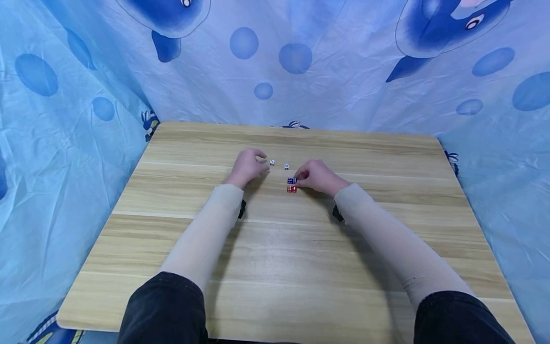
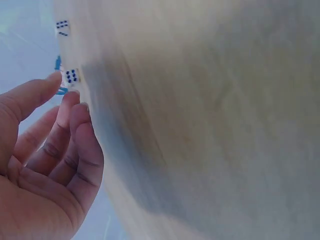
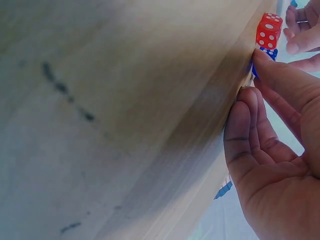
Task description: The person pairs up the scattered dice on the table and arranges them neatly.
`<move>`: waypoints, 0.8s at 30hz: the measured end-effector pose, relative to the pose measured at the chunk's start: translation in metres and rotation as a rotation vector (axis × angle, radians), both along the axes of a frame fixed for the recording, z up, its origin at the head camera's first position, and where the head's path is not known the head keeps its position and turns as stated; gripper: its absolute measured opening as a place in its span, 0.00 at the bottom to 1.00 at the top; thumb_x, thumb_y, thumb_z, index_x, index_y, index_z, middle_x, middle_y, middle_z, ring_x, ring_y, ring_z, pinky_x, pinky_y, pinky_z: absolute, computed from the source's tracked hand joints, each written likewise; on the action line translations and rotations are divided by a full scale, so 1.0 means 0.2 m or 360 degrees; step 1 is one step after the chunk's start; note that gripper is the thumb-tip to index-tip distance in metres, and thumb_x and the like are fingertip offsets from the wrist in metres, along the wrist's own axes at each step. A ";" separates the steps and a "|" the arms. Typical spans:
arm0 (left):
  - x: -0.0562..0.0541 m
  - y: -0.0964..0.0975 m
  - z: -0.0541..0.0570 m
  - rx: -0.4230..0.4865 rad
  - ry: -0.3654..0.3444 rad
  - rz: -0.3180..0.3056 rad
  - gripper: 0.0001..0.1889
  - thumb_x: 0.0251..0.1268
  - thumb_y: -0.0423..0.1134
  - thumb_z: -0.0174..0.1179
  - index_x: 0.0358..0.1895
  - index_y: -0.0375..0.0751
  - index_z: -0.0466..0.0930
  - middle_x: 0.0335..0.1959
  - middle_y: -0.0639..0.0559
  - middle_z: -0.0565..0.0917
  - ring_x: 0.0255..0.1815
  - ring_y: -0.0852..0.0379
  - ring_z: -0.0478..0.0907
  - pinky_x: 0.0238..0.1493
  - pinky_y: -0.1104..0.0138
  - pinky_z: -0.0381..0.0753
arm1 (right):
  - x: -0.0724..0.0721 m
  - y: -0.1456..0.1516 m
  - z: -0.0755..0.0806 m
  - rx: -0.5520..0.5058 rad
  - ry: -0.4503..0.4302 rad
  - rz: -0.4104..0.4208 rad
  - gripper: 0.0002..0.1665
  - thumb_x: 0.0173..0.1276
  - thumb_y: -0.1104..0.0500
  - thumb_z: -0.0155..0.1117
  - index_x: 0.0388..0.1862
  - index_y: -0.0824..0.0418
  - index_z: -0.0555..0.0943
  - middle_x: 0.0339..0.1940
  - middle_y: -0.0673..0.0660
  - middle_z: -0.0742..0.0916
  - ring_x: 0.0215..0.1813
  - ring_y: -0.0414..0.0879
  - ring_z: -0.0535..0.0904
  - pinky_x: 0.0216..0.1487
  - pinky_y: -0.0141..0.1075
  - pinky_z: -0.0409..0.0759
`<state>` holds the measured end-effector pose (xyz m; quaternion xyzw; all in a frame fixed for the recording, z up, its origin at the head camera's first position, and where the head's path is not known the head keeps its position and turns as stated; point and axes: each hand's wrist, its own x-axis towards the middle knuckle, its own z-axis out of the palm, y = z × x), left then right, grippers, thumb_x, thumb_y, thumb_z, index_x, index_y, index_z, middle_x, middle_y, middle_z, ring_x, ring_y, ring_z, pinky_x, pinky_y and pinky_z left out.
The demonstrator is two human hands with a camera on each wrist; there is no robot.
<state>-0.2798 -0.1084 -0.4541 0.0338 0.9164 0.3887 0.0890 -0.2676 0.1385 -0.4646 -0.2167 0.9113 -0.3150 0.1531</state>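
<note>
My left hand is beside a white die with dark pips, thumb and fingers parted just to its left; the left wrist view shows this die just beyond the fingertips. A second white die lies to the right. With thumb and index finger, my right hand pinches the right one of two blue dice that stand side by side. In front of them is a pair of red dice. In the right wrist view the thumb partly covers the blue die, behind a red die.
The dice lie on a wood-grain table. A blue curtain with whale and bubble prints hangs behind the table and along its sides. Dark wrist straps show below the light sleeves.
</note>
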 end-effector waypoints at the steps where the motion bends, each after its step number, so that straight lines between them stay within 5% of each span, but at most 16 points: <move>1: -0.01 0.00 0.00 -0.0010 0.0000 -0.0002 0.22 0.63 0.35 0.71 0.60 0.35 0.81 0.53 0.40 0.84 0.41 0.48 0.83 0.52 0.57 0.79 | 0.00 0.00 0.00 0.0003 -0.0001 0.0000 0.11 0.61 0.61 0.79 0.43 0.60 0.90 0.31 0.50 0.87 0.37 0.46 0.81 0.45 0.41 0.79; 8: -0.06 0.02 -0.02 -0.0089 0.0025 -0.0064 0.23 0.59 0.34 0.72 0.59 0.37 0.82 0.62 0.42 0.80 0.67 0.43 0.70 0.70 0.54 0.64 | -0.01 0.00 -0.01 0.0007 -0.0006 0.0010 0.11 0.62 0.60 0.79 0.43 0.60 0.90 0.31 0.49 0.87 0.37 0.46 0.80 0.43 0.40 0.78; 24: -0.11 0.05 -0.04 -0.0225 0.0061 -0.0163 0.12 0.59 0.35 0.73 0.47 0.41 0.89 0.55 0.45 0.84 0.62 0.44 0.74 0.67 0.53 0.67 | -0.02 0.00 -0.01 0.0006 0.0008 0.0036 0.10 0.62 0.60 0.78 0.43 0.60 0.90 0.31 0.49 0.87 0.37 0.46 0.80 0.44 0.40 0.78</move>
